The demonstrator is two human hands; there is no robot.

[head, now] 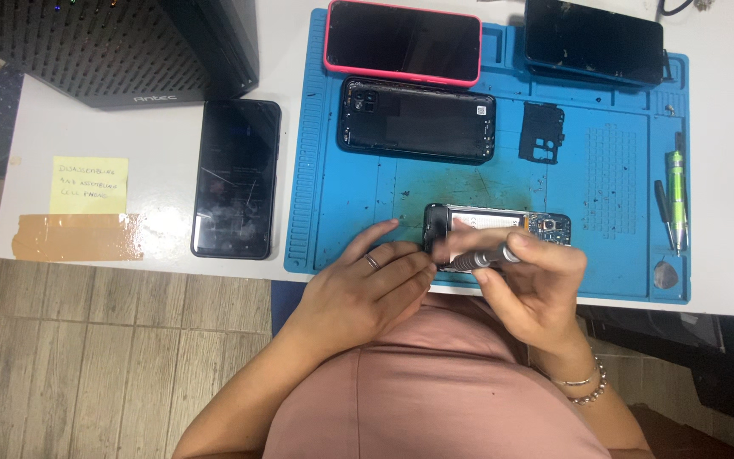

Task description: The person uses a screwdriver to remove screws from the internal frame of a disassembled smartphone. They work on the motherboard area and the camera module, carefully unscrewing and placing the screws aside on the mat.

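An opened phone (503,224) with its back off lies on the blue work mat (613,246) near the front edge. My right hand (530,289) is wrapped around a grey metal screwdriver (482,257) held level over the phone's near edge. My left hand (367,285), a ring on one finger, rests on the mat with its fingertips against the phone's left end. The phone's near side is hidden by both hands.
On the mat: a pink-cased phone (403,42), a dark phone back shell (416,120), a small black cover piece (542,132), another dark phone (595,41), a green pen-like tool (677,200), a pick (665,274). Off the mat: a black phone (236,178), a yellow note (88,184), a computer case (121,47).
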